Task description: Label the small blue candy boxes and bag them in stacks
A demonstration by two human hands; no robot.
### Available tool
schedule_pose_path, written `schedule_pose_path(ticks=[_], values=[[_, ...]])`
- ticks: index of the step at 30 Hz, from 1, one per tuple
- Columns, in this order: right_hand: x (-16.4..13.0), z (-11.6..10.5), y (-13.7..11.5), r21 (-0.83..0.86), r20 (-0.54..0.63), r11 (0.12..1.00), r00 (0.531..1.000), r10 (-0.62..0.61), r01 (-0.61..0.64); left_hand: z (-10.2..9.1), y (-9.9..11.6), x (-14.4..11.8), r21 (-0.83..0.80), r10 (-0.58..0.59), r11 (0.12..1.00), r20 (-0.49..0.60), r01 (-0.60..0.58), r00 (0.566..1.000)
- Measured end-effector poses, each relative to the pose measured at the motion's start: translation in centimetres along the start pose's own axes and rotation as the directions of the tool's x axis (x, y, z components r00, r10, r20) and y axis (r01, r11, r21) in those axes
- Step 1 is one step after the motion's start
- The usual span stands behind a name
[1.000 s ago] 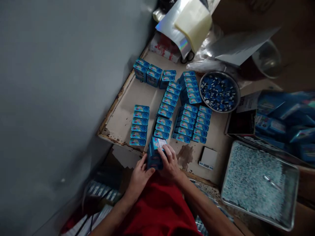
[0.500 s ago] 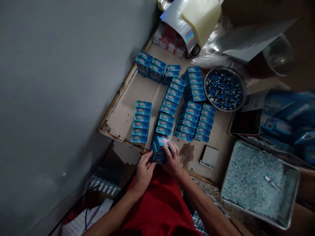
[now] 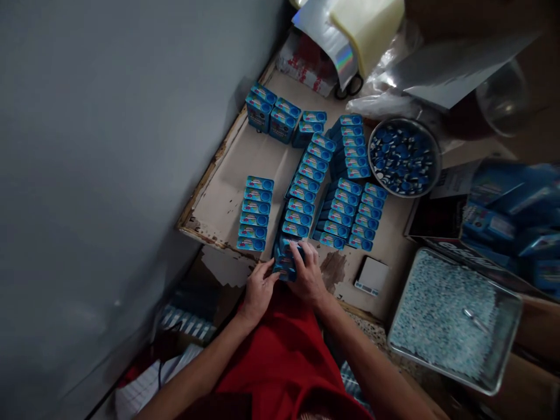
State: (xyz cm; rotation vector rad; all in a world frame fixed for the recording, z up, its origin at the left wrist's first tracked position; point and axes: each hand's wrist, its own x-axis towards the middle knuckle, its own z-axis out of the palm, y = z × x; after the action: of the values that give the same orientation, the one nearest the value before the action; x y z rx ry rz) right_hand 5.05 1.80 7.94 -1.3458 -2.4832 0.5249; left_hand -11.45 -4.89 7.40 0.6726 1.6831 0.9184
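Observation:
Small blue flat containers with printed labels and round blue spots on top stand in rows on the worktable. At the near end of the middle row, a few blue containers are gathered at the table's front edge, some tilted. My left hand pinches their lower left side with thumb and fingertips. My right hand grips them from the right, its fingers curled over the top. Fingers partly cover these containers, so I cannot tell exactly how many are held. To the left stands a shorter row; two more rows are to the right.
A small digital scale lies right of my hands. Beyond it are a metal tray of pale blue granules with a scoop, a round bowl of blue caps, and a carton of blue packs. Scissors lie at the back.
The held containers have moved closer against the near end of the middle row, and the pale label on top is now covered by my right fingers. The view has shifted slightly.

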Motion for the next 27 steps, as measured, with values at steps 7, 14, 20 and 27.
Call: schedule_pose_path(ticks=[7,14,20,27], values=[[1.1,0.5,-0.2,-0.211,0.109,0.977,0.994,0.011,0.012,0.9,-0.4,0.9,-0.138,-0.123,0.985,-0.128,0.105,0.984],[2.2,0.7,0.2,-0.227,0.178,0.972,0.984,-0.01,0.051,1.6,-1.3,2.3,-0.304,-0.247,0.934,-0.172,0.187,0.954],[1.3,-2.4,-1.5,-0.061,0.086,0.993,0.991,0.104,-0.099,-3.6,1.6,1.0,-0.176,-0.106,0.982,-0.185,0.073,0.977],[-2.9,-1.9,-2.8,0.108,0.107,0.939,0.943,0.315,-0.326,-6.9,4.5,4.4,0.223,0.291,0.951,-0.409,-0.214,0.865]])
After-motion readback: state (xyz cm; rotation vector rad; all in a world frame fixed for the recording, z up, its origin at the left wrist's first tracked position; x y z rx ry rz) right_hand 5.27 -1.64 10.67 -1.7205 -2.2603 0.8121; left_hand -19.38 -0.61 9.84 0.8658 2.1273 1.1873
